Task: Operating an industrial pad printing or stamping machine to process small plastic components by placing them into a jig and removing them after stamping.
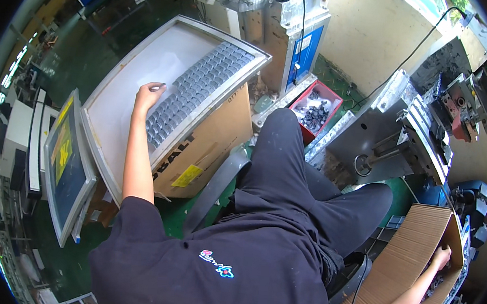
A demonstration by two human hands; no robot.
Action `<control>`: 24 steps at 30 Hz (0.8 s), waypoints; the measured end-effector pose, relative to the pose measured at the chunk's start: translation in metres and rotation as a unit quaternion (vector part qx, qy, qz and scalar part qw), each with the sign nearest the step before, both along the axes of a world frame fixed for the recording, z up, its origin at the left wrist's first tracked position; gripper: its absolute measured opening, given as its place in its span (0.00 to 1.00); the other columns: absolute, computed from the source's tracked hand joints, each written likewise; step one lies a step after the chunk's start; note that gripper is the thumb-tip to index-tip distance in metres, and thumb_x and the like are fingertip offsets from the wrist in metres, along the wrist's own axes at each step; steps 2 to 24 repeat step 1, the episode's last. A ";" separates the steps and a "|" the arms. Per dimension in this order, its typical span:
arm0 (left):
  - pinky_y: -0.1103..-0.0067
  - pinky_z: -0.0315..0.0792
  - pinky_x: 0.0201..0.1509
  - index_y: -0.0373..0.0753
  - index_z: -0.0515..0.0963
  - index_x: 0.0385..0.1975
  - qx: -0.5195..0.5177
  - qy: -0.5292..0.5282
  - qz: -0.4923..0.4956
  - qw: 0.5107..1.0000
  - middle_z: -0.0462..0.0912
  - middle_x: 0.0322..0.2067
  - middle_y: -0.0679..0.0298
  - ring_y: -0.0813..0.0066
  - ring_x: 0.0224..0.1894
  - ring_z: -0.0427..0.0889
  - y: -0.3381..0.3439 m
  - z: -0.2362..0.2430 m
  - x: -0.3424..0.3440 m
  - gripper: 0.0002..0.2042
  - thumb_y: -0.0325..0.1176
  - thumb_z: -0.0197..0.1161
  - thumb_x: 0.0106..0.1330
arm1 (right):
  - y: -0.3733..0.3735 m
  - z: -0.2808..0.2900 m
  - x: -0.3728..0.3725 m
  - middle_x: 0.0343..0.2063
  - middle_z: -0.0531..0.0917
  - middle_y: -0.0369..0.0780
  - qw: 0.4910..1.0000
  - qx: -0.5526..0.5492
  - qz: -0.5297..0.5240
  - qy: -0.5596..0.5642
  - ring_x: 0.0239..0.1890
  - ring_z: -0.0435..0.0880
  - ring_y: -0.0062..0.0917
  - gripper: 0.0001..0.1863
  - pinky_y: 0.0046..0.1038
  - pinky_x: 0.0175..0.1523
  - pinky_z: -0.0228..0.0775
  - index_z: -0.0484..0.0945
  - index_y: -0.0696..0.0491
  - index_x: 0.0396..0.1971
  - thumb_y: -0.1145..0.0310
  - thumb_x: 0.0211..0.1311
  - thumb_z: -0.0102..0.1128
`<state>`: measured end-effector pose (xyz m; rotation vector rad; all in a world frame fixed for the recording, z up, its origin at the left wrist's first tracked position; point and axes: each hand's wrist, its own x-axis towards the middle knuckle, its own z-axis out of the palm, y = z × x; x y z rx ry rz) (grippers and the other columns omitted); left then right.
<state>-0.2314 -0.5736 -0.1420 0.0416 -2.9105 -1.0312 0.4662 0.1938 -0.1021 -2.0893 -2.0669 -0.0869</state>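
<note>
My left hand rests on a large white tray, fingers curled at the edge of the rows of small grey parts that fill the tray's right half. Whether it pinches a part is not visible. The tray lies tilted on a brown cardboard box. My right hand reaches far right, behind me, into a second cardboard box; its fingers are down at the box's far edge among dark parts and partly hidden.
A red bin of dark parts sits beyond my knee. A grey-blue machine stands behind the tray, a metal press fixture to the right. Stacked empty trays lean at left. Green floor below.
</note>
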 end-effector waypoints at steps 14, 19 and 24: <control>0.75 0.71 0.51 0.42 0.81 0.42 -0.023 -0.008 0.001 1.000 0.84 0.38 0.58 0.66 0.44 0.81 0.001 -0.003 -0.004 0.20 0.45 0.70 0.52 | -0.003 0.003 0.002 0.47 0.78 0.48 1.000 0.019 -0.006 0.022 0.51 0.78 0.37 0.26 0.37 0.55 0.68 0.74 0.49 0.52 0.56 0.53 0.60; 0.75 0.71 0.51 0.42 0.81 0.42 -0.023 -0.008 0.001 1.000 0.84 0.38 0.58 0.66 0.44 0.81 0.001 -0.003 -0.004 0.20 0.45 0.70 0.52 | -0.003 0.003 0.002 0.47 0.78 0.48 1.000 0.019 -0.006 0.022 0.51 0.78 0.37 0.26 0.37 0.55 0.68 0.74 0.49 0.52 0.56 0.53 0.60; 0.75 0.71 0.51 0.42 0.81 0.42 -0.023 -0.008 0.001 1.000 0.84 0.38 0.58 0.66 0.44 0.81 0.001 -0.003 -0.004 0.20 0.45 0.70 0.52 | -0.003 0.003 0.002 0.47 0.78 0.48 1.000 0.019 -0.006 0.022 0.51 0.78 0.37 0.26 0.37 0.55 0.68 0.74 0.49 0.52 0.56 0.53 0.60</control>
